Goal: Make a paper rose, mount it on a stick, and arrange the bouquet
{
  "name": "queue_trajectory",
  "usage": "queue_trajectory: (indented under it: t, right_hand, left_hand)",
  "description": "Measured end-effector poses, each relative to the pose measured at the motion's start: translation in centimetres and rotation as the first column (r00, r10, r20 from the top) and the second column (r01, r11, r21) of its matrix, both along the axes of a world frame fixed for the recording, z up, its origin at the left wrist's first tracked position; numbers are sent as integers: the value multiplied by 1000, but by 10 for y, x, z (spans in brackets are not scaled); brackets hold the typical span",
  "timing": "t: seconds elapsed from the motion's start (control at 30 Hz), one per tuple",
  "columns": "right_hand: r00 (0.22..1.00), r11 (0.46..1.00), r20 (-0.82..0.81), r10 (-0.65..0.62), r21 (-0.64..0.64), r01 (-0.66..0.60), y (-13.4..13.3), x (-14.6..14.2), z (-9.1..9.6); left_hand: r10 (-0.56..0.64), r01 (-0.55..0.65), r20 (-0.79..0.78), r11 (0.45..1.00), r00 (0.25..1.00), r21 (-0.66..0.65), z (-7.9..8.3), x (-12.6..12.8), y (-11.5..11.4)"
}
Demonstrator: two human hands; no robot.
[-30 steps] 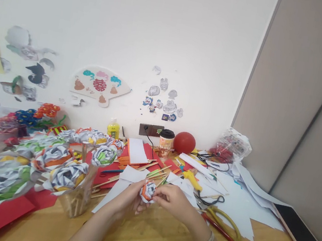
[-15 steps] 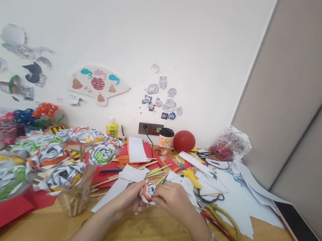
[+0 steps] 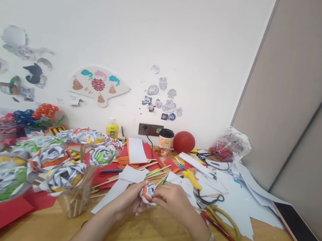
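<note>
Both my hands meet low in the middle, above a wooden table. Between them is a small rolled paper flower, white with an orange edge. My left hand cups it from the left with fingers curled round it. My right hand pinches its right side; a bracelet sits on that wrist. A thin wooden stick rises from the flower toward the back.
A clear cup of finished paper flowers on sticks stands at left. Red and yellow scissors lie right of my hands. Behind are red paper sheets, white scraps, a paper cup, a red ball, a glue bottle. A dark tablet lies far right.
The view drifted slightly. My hands stay on the flower, with only small finger shifts.
</note>
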State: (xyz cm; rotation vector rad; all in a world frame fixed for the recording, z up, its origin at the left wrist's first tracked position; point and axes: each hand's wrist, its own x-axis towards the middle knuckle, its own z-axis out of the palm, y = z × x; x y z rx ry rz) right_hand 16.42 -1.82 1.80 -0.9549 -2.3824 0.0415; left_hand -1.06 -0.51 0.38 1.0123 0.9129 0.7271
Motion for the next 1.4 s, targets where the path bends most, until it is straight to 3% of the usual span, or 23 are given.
queue_trajectory:
  t: [0.13,0.3,0.4,0.53,0.77,0.9,1.2,1.3,1.4]
  right_hand:
    - [999,994,43,28,103,-32,2,1,-3]
    - [997,992,75,4,127,-14,3,1,-5]
    - [1000,999,4,-20,32,19,1,-1,-3]
    - [987,975,-129,-92,-214,63,-3,-3,3]
    - [960,920,-272,-72,-389,-41,-2,1,2]
    - [932,931,-361,-23,-349,-112,-2,5,4]
    - [802,978,-593,-75,-200,-56,0,3,5]
    - [758,987,-645,-100,-159,-5,2,2,2]
    - [776,987,-627,-66,-155,-42,2,1,3]
  left_hand:
    - [3,-3,16,1000,1000,2,3,-1,0]
    - [4,-4,46,1000,999,2,5,0,-2]
    - [5,-5,27,1000,1000,3,5,1,-3]
    - [1,-1,-10,1000,1000,14,7,3,-6]
    - [-39,39,20,999,999,17,9,2,-6]
    - [-39,38,71,999,997,4,14,0,-6]
    - [-97,62,299,990,949,123,19,0,-11]
    - [-76,46,374,995,924,90,22,0,-12]
    - [-31,13,436,999,899,43,23,-1,-11]
